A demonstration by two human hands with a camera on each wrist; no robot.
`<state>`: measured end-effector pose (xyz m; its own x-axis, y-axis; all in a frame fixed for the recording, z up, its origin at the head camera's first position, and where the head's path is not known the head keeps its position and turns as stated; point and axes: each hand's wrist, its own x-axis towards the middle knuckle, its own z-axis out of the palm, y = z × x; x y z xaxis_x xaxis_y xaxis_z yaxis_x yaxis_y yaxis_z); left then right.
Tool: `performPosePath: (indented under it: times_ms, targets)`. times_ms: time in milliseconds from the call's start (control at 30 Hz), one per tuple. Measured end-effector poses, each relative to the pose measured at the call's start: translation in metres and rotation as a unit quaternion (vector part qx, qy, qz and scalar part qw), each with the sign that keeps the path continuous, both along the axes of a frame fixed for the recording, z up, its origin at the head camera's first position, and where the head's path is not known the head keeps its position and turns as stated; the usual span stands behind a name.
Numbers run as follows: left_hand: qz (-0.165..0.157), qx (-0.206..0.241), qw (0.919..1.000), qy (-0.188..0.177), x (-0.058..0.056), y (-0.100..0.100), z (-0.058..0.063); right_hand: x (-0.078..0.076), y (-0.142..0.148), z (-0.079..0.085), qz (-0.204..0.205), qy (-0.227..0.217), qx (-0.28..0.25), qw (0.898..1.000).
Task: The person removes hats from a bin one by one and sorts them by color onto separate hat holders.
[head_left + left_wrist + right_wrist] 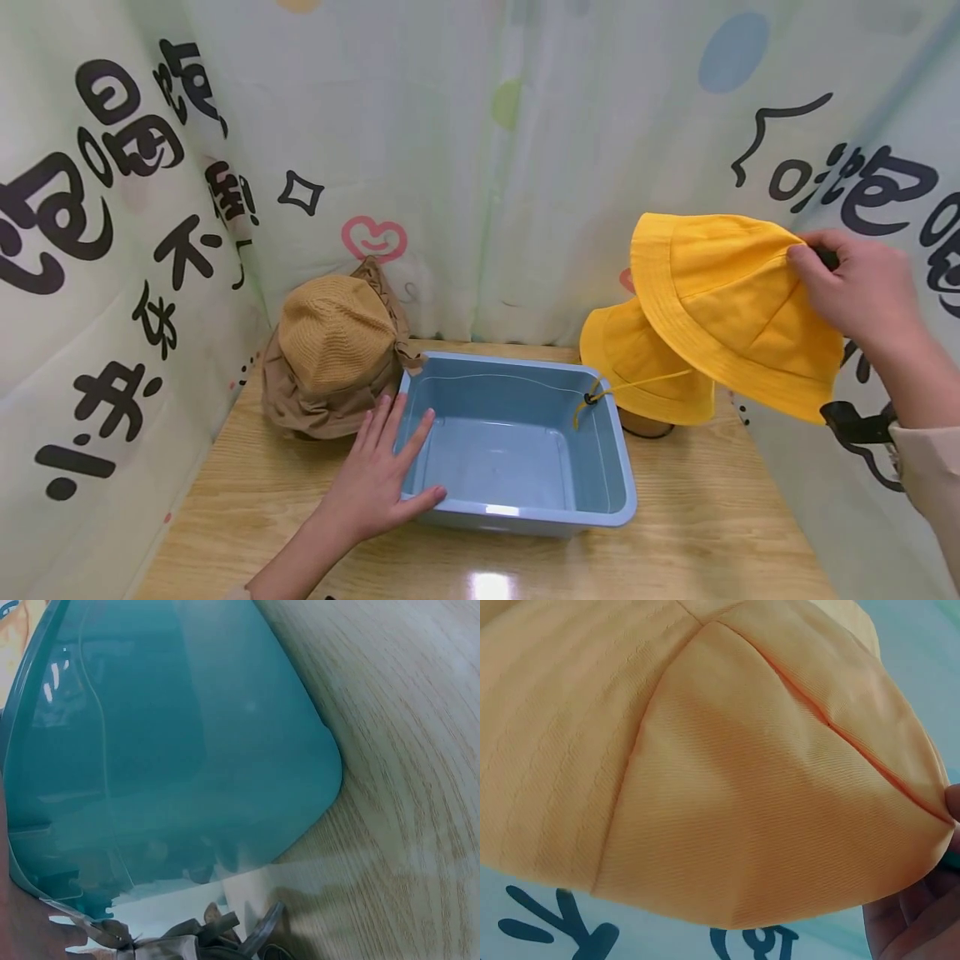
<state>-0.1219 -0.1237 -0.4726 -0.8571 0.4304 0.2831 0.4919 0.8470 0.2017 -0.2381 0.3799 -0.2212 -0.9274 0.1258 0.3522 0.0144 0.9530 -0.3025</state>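
Observation:
My right hand (862, 287) pinches a yellow bucket hat (738, 308) by the top of its crown, holding it up at the right, brim toward the left. In the right wrist view the hat's stitched panels (727, 787) fill most of the picture, fingers at the right edge. A yellow cord with a black toggle (590, 399) stretches from the hats over the right rim of a blue plastic bin (517, 517). My left hand (382, 479), fingers spread, rests at the bin's left front corner. Nothing lies in the bin except the cord's end.
A second yellow hat (648, 367) sits behind the raised one, right of the bin, over something brown. Left of the bin, a tan woven hat (337, 329) rests on a brown cloth hat (288, 408). A printed curtain (450, 167) encloses the wooden table (697, 533).

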Motion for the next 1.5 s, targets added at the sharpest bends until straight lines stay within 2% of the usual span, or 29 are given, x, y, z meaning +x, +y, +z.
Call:
performPosePath:
  times_ms: [233,400,700,767,1000,1133,1333,1500]
  targets:
    - [-0.003,-0.001,1.0000,0.005,-0.001,0.001,0.000,0.004,0.008,0.008,-0.051,-0.013,-0.016,0.999]
    - [-0.007,0.000,0.9999,0.009,-0.001,0.001,-0.001,0.007,0.015,0.012,-0.067,-0.013,-0.032,0.997]
    - [-0.009,0.002,0.9996,0.027,-0.001,-0.001,-0.003,0.006,0.023,0.017,-0.050,0.034,-0.071,0.996]
    - [-0.008,0.003,0.9996,0.028,-0.001,-0.001,-0.003,0.006,0.023,0.017,-0.049,0.031,-0.072,0.996]
    - [-0.006,0.005,0.9997,0.022,-0.002,-0.001,-0.003,0.000,0.018,0.009,-0.066,0.003,0.002,0.998]
    - [-0.005,0.003,0.9997,0.023,-0.001,-0.001,-0.002,-0.008,0.013,0.000,-0.054,0.002,0.033,0.998]
    - [-0.004,0.004,0.9999,0.013,-0.001,-0.001,-0.002,-0.017,0.007,-0.016,-0.019,-0.010,0.044,0.999]
    - [-0.004,0.009,0.9999,0.009,-0.001,-0.001,-0.002,-0.025,0.010,-0.013,-0.033,-0.013,0.042,0.998]
